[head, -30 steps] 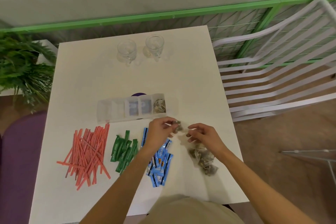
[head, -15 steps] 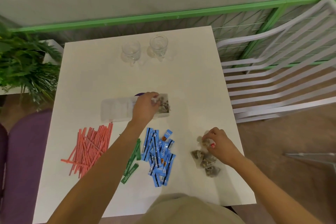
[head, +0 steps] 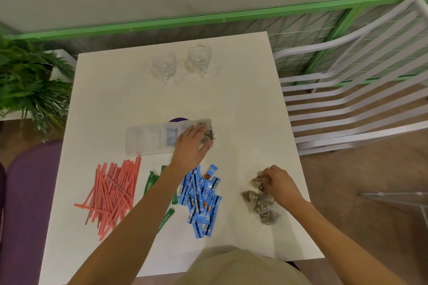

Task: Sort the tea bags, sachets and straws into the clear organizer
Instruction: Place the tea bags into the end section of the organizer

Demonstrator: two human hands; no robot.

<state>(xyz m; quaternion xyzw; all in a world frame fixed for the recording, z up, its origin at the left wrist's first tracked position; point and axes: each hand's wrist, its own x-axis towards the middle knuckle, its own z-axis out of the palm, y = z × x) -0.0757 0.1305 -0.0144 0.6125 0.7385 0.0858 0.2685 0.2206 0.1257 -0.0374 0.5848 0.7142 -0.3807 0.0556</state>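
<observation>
- The red straws (head: pixel 113 194) are lying in a loose heap at the left of the desk (head: pixel 243 104); they are looking light, stiff and apt to roll, so pinching a bundle at mid-length is probably the best hold.
- The green sachets (head: pixel 151 183) and blue sachets (head: pixel 201 201) are waiting near the desk's middle, flat and likely slick, best taken by an edge.
- The left hand (head: pixel 192 143) is reaching over the clear organizer (head: pixel 148 140), fingers spread and its grip released above the rightmost compartment, where tea bags (head: pixel 209 134) are sitting.
- The right hand (head: pixel 279 184) is closing its grip on a tea bag (head: pixel 257 179) atop the unsorted pile (head: pixel 261 203); these are looking soft, light and easily torn, so a gentle pinch at a corner is seeming wisest.
</observation>
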